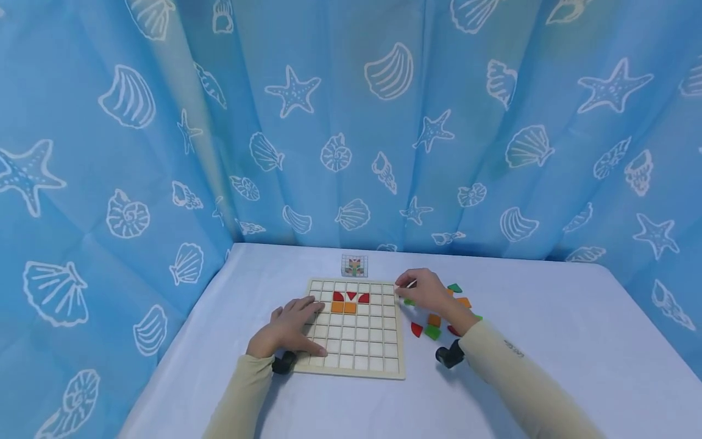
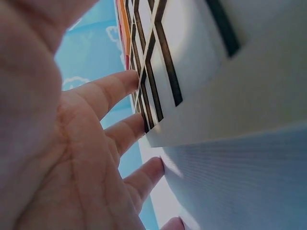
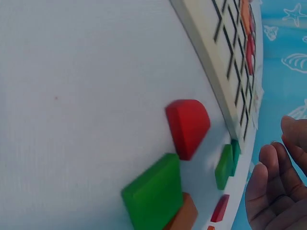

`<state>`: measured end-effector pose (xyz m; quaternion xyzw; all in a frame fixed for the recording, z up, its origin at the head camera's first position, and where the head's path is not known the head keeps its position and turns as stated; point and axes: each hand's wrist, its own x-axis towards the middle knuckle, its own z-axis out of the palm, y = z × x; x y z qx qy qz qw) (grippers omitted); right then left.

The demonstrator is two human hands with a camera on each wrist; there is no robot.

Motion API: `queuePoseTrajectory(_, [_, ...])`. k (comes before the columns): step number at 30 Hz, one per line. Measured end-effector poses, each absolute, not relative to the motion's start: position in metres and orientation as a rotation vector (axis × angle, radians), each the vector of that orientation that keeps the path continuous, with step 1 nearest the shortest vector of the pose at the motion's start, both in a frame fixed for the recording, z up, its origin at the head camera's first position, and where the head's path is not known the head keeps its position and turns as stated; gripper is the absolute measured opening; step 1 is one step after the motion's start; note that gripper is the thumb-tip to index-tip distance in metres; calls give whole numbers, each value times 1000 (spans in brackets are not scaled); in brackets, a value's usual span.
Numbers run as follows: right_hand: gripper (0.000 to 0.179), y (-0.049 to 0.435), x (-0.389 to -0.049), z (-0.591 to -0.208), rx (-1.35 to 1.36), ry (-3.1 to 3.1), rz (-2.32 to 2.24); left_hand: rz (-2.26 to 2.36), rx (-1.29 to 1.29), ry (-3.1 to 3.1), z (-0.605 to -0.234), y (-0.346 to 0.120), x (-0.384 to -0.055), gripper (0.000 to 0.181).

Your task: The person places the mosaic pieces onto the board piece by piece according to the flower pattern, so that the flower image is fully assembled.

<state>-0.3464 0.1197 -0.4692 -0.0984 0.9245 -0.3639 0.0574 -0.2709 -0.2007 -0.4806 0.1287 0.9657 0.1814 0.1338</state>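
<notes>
While resting spread left hand (image 1: 289,326) on grid board (image 1: 362,347), curled right hand (image 1: 431,292) near its upper-right edge, couldn't tell if gripping; judged early: set five red and orange tiles (image 1: 364,298) in upper rows, left loose tiles (image 1: 432,332) beside board on surface (image 1: 340,408).

Left forearm (image 1: 237,396), sleeved, extends forward from the lower edge of the head view. Left hand (image 1: 289,327) is palm down, its fingers (image 2: 106,95) spread and nearly straight, the thumb (image 1: 314,348) set well apart. Right forearm (image 1: 510,373), likewise sleeved, reaches forward and inward. Right hand (image 1: 430,291) is bent, thumb and fingertips (image 1: 407,277) drawn close; whether anything is pinched cannot be determined.
</notes>
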Motion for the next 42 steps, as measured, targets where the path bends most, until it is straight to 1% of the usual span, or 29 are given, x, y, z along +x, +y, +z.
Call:
queuePoseTrajectory(6, [20,122,-347,-466,-282,2777,-1116,537,362,2795,-481,-202,-273,102])
queuePoseTrajectory(13, [22,107,-338,-470,-320,2726,-1158,526,347,2801,-482,-205,-273,103])
queuePoseTrajectory(17, [21,114,-336,-471,-309,2751,-1141,524,367,2792,-481,-204,-275,103])
queuePoseTrajectory(26, [26,148,-336,-474,-231,2814,-1049,508,368,2790,-480,-204,-274,104])
queuePoseTrajectory(37, [28,204,-334,-468,-267,2849,-932,525,360,2785,-481,-203,-273,104])
queuePoseTrajectory(42, [29,228,-335,-469,-197,2866,-889,521,360,2789,-481,-203,-275,105])
